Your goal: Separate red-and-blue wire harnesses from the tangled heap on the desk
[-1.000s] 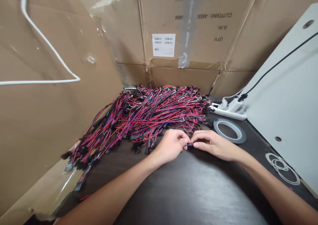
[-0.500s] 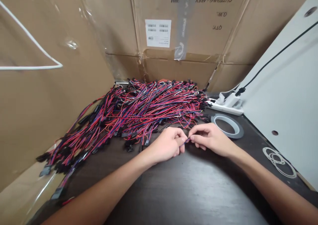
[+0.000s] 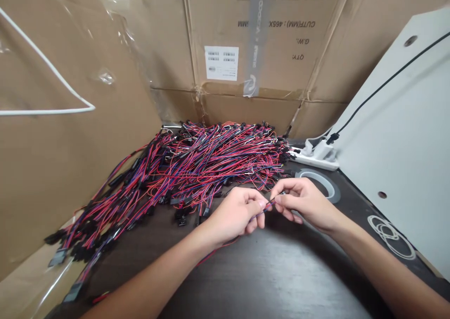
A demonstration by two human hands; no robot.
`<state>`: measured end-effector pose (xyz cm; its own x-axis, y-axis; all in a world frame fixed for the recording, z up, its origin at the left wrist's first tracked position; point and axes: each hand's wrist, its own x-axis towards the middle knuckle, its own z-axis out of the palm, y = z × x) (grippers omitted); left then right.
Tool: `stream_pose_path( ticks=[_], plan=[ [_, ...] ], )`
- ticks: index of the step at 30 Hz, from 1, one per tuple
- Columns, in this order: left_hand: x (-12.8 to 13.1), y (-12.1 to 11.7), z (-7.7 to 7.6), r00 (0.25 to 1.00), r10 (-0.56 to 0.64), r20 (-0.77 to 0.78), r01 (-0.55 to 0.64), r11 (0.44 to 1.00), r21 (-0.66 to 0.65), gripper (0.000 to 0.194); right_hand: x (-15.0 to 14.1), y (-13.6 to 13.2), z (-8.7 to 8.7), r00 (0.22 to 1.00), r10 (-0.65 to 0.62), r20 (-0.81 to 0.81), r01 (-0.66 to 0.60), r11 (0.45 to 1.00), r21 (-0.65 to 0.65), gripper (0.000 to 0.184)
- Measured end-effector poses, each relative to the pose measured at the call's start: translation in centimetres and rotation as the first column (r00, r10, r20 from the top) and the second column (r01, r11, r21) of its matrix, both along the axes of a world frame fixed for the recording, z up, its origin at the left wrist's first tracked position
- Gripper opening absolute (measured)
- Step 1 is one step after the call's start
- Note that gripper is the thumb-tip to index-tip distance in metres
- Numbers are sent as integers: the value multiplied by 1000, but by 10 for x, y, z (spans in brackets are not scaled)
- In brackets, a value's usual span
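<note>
A big heap of red, blue and black wire leads (image 3: 197,164) with small black connectors lies on the dark table (image 3: 267,272), spreading toward the left front. Just in front of the heap, my left hand (image 3: 236,214) is closed in a pinch on one thin wire lead (image 3: 267,207). Its red tail trails under my left wrist. My right hand (image 3: 303,201) pinches the other end of that same lead, fingertip to fingertip with the left.
Cardboard box walls (image 3: 267,51) stand at the back and left, partly under clear plastic film. A white panel (image 3: 404,136) leans at the right with a black cable. A white power strip (image 3: 316,155), a tape roll (image 3: 325,183) and white rubber bands (image 3: 390,234) lie right.
Both hands have stayed together on the wire lead and lifted it slightly. A red tail of the lead now shows under my left wrist. The camera view shifted a little.
</note>
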<state>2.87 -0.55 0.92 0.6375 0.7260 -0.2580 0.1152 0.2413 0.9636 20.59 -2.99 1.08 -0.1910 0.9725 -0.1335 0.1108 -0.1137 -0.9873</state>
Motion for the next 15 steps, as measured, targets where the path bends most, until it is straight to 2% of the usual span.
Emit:
stream_pose_path(
  ticks=[5, 11, 15],
  plan=[
    [0, 0, 0, 999, 21, 25, -21, 1000, -8, 15, 4, 1, 2, 998, 16, 54, -17, 1000, 22, 12],
    [-4, -1, 2, 981, -13, 194, 60, 969, -240, 11, 5, 1, 3, 996, 57, 70, -63, 994, 94, 11],
    [-5, 0, 2, 983, -9, 181, 52, 972, -231, 10, 6, 1, 4, 990, 40, 135, -57, 990, 129, 10]
  ],
)
